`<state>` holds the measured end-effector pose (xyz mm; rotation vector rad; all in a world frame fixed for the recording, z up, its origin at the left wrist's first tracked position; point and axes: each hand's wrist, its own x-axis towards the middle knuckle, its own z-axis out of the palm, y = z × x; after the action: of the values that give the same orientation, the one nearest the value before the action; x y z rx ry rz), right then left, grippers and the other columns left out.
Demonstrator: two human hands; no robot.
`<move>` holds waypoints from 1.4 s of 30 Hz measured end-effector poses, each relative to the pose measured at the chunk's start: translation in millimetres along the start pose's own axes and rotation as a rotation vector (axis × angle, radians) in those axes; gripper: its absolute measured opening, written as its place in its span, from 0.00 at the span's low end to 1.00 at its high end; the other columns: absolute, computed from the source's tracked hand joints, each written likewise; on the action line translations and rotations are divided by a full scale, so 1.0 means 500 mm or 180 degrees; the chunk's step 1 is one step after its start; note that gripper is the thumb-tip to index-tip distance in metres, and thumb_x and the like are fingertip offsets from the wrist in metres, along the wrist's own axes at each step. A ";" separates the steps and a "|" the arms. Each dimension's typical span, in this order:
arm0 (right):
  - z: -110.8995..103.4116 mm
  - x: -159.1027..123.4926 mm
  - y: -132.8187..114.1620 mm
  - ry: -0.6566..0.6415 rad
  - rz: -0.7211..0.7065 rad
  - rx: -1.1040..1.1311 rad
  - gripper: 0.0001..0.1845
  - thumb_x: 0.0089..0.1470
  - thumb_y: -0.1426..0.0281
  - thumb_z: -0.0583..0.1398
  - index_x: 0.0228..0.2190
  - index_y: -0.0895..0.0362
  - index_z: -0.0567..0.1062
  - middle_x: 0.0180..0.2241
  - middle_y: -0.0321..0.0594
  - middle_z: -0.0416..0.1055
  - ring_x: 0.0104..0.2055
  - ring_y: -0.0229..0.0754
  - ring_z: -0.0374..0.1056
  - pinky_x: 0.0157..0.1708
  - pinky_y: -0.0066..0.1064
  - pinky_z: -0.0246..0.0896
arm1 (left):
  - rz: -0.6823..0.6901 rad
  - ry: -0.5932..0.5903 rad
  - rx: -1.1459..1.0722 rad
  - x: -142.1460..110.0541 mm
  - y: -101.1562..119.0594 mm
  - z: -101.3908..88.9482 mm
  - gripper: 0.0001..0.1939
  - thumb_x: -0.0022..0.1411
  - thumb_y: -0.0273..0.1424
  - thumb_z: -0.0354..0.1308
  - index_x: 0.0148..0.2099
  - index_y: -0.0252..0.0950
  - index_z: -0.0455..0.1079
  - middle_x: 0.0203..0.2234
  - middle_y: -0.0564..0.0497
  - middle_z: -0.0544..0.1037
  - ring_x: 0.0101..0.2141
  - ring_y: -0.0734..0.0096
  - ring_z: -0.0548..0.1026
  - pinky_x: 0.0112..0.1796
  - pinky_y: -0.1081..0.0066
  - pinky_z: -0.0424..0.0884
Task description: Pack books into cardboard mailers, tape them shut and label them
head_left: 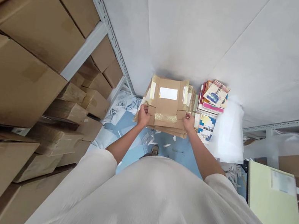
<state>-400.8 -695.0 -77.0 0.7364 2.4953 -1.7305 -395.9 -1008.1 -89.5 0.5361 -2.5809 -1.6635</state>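
Mid-frame, left hand [143, 116] and right hand [189, 123] pinch an unfolded brown cardboard box [167, 108]; uneven grip could tear it.

Left fingers [145, 108], right fingers [188, 116] holding unfolded carton [167, 107].

carton [167, 109]: between left hand [143, 116] and right hand [189, 123] | books [211, 104]: right of carton | wrap [229, 136]: right of books | boxes [13, 80]: left, on rack [84, 51]

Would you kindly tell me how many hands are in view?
2: the left hand grips the left edge of the unfolded cardboard; the right hand grips its right edge.
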 end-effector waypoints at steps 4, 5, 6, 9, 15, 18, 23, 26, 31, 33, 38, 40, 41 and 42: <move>-0.054 0.002 -0.020 0.0233 -0.0172 0.0154 0.23 0.46 0.68 0.62 0.46 0.57 0.84 0.51 0.51 0.85 0.52 0.53 0.80 0.60 0.43 0.74 | 0.0234 -0.0018 -0.0072 0.009 0.056 0.031 0.29 0.65 0.23 0.63 0.67 0.43 0.69 0.49 0.46 0.83 0.47 0.62 0.83 0.54 0.61 0.81; -0.075 0.002 -0.022 0.0312 -0.0217 0.0199 0.23 0.47 0.68 0.62 0.46 0.57 0.84 0.51 0.51 0.85 0.52 0.53 0.79 0.60 0.44 0.74 | 0.0295 -0.0069 -0.0078 0.012 0.074 0.043 0.30 0.65 0.22 0.62 0.67 0.43 0.69 0.49 0.46 0.83 0.47 0.63 0.83 0.54 0.62 0.81; -0.098 0.001 -0.023 0.0395 -0.0259 0.0247 0.23 0.48 0.68 0.62 0.47 0.56 0.84 0.52 0.50 0.85 0.53 0.53 0.79 0.61 0.44 0.74 | 0.0362 -0.0137 -0.0082 0.016 0.093 0.056 0.30 0.65 0.21 0.62 0.67 0.43 0.69 0.49 0.46 0.83 0.47 0.63 0.83 0.54 0.63 0.81; -0.185 -0.011 -0.015 0.0699 -0.0353 0.0402 0.24 0.49 0.66 0.64 0.49 0.55 0.85 0.53 0.49 0.85 0.53 0.54 0.78 0.60 0.47 0.74 | 0.0613 -0.0398 -0.0068 0.017 0.153 0.112 0.31 0.66 0.21 0.61 0.68 0.43 0.68 0.49 0.47 0.82 0.48 0.64 0.83 0.54 0.65 0.80; -0.386 -0.099 0.059 0.1430 -0.0175 0.0515 0.24 0.51 0.65 0.64 0.49 0.56 0.85 0.52 0.48 0.85 0.51 0.52 0.78 0.55 0.43 0.76 | 0.1101 -0.1107 -0.0201 -0.056 0.266 0.278 0.31 0.66 0.20 0.60 0.70 0.42 0.68 0.49 0.46 0.82 0.49 0.62 0.82 0.55 0.63 0.80; -0.484 -0.165 0.123 0.1809 0.0079 0.0558 0.23 0.50 0.66 0.64 0.48 0.55 0.85 0.52 0.47 0.85 0.50 0.52 0.78 0.55 0.43 0.76 | 0.1287 -0.1476 -0.0147 -0.124 0.307 0.370 0.33 0.66 0.21 0.61 0.71 0.43 0.68 0.49 0.46 0.82 0.50 0.61 0.83 0.56 0.61 0.80; -0.644 -0.289 0.253 0.2260 0.0390 0.0763 0.23 0.47 0.67 0.63 0.46 0.54 0.85 0.50 0.46 0.87 0.49 0.51 0.80 0.58 0.44 0.76 | 0.1605 -0.2076 0.0096 -0.267 0.357 0.526 0.34 0.64 0.20 0.62 0.70 0.45 0.70 0.48 0.47 0.84 0.46 0.61 0.84 0.54 0.60 0.80; -0.735 -0.371 0.337 0.2447 0.0494 0.0951 0.24 0.46 0.67 0.63 0.46 0.54 0.85 0.49 0.45 0.88 0.51 0.51 0.81 0.58 0.44 0.77 | 0.1709 -0.2386 0.0135 -0.369 0.375 0.619 0.32 0.62 0.17 0.62 0.66 0.44 0.73 0.45 0.49 0.84 0.44 0.63 0.83 0.52 0.63 0.79; -0.865 -0.504 0.466 0.2759 0.0714 0.0975 0.25 0.43 0.67 0.63 0.45 0.56 0.86 0.48 0.45 0.88 0.51 0.52 0.82 0.55 0.42 0.79 | 0.1781 -0.2819 0.0046 -0.542 0.387 0.752 0.30 0.59 0.17 0.62 0.61 0.43 0.74 0.42 0.51 0.83 0.41 0.65 0.83 0.48 0.67 0.78; -0.906 -0.552 0.508 0.2862 0.0868 0.0980 0.26 0.43 0.67 0.62 0.45 0.56 0.86 0.48 0.46 0.89 0.50 0.51 0.83 0.53 0.41 0.79 | 0.1787 -0.2992 0.0041 -0.603 0.392 0.796 0.30 0.59 0.17 0.63 0.61 0.43 0.74 0.41 0.51 0.83 0.41 0.65 0.83 0.47 0.67 0.77; -0.978 -0.654 0.587 0.3090 0.1242 0.1006 0.22 0.44 0.66 0.64 0.43 0.55 0.85 0.46 0.46 0.89 0.48 0.51 0.83 0.50 0.39 0.80 | 0.1929 -0.3347 0.0261 -0.729 0.414 0.894 0.28 0.60 0.17 0.65 0.60 0.43 0.75 0.42 0.51 0.84 0.41 0.65 0.83 0.49 0.66 0.77; -0.995 -0.685 0.612 0.3176 0.1331 0.1026 0.20 0.44 0.66 0.65 0.41 0.54 0.85 0.45 0.46 0.89 0.48 0.52 0.83 0.50 0.39 0.80 | 0.2018 -0.3497 0.0372 -0.766 0.424 0.932 0.28 0.60 0.16 0.64 0.60 0.41 0.75 0.43 0.50 0.85 0.42 0.64 0.83 0.51 0.66 0.77; -1.002 -0.697 0.623 0.3216 0.1375 0.1036 0.19 0.44 0.67 0.66 0.41 0.54 0.85 0.44 0.45 0.88 0.49 0.52 0.83 0.50 0.39 0.80 | 0.2066 -0.3571 0.0425 -0.783 0.428 0.952 0.28 0.60 0.16 0.64 0.60 0.40 0.75 0.43 0.50 0.85 0.42 0.64 0.84 0.51 0.66 0.77; -1.007 -0.708 0.633 0.3263 0.1435 0.1053 0.18 0.44 0.67 0.66 0.40 0.54 0.85 0.43 0.45 0.88 0.49 0.52 0.83 0.50 0.40 0.80 | 0.2116 -0.3641 0.0475 -0.797 0.432 0.972 0.28 0.60 0.15 0.63 0.60 0.40 0.75 0.44 0.49 0.86 0.43 0.64 0.84 0.52 0.66 0.77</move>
<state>160.6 -290.3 -63.9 2.4967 2.0955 -1.8489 -178.6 -381.9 -41.5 -1.5504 -2.8815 -1.7336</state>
